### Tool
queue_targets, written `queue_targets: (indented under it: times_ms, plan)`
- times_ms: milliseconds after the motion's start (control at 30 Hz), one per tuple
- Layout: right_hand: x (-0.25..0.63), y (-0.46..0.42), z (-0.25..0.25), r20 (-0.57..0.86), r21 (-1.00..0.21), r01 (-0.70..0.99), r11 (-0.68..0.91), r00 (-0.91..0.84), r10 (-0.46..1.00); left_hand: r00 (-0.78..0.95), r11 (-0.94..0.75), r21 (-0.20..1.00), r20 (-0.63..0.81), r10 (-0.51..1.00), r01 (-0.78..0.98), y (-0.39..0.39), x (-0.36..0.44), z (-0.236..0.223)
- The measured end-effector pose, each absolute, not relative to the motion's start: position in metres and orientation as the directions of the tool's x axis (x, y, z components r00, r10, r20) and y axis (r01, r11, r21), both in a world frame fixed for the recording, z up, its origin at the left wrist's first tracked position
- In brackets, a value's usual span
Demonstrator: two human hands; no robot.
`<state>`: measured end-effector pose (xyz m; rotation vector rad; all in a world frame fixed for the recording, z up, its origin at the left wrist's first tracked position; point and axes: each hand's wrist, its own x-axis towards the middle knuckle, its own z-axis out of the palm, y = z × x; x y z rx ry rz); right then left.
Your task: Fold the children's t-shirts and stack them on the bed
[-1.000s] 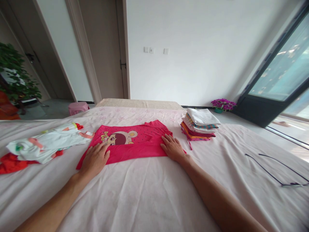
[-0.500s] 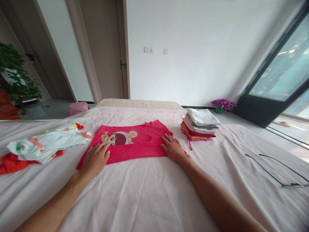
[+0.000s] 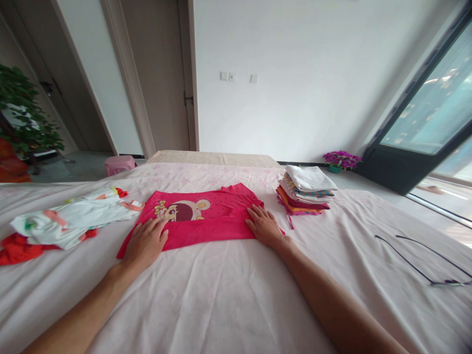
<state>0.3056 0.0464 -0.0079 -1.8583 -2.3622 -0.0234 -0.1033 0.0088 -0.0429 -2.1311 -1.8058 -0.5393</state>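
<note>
A bright pink shirt [image 3: 217,228] with a cartoon face print lies spread sideways on the bed, its near part folded over so that the print is cut off. My left hand [image 3: 145,241] rests flat on its left end, fingers stretched out. Flat on the right end lies my right hand [image 3: 266,226], its fingers also extended. To the right of the shirt stands a stack of folded clothes [image 3: 308,189], with a white piece on top. Left of it is a loose heap of white and red clothes [image 3: 73,219].
A pale bed sheet [image 3: 221,300] with soft wrinkles lies under everything. Black-framed glasses [image 3: 416,268] lie at the right. Beyond the bed are a pink stool [image 3: 120,164], a pot of purple flowers [image 3: 341,160] and a leafy plant [image 3: 25,118].
</note>
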Motion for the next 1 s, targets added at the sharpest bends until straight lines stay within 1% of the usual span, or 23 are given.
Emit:
queue_targets:
  times_ms: [200,333,467,633,833,1000]
  plan:
    - [0.305,0.047,-0.008,0.104,-0.073,0.969,0.236,-0.228,0.968,0.134,-0.132,-0.031,0.403,0.905,0.991,0.007,-0.1,-0.039]
    - [0.305,0.047,-0.006,0.084,-0.072,0.97,0.231,-0.225,0.971,0.122,-0.105,-0.07,0.317,0.941,0.992,0.006,-0.097,-0.033]
    - [0.305,0.046,-0.006,0.086,-0.074,0.97,0.233,-0.227,0.97,0.12,-0.104,-0.074,0.254,0.96,0.992,0.007,-0.099,-0.032]
    - [0.305,0.047,-0.009,0.102,-0.074,0.969,0.234,-0.226,0.969,0.158,-0.154,-0.033,0.242,0.957,0.987,0.008,-0.104,-0.032]
    - [0.306,0.048,-0.011,0.118,-0.064,0.967,0.246,-0.238,0.964,0.196,-0.205,0.032,0.181,0.964,0.978,0.009,-0.108,-0.029]
    - [0.306,0.049,-0.014,0.104,-0.043,0.972,0.233,-0.227,0.968,0.225,-0.231,0.031,0.144,0.964,0.972,0.011,-0.113,-0.033]
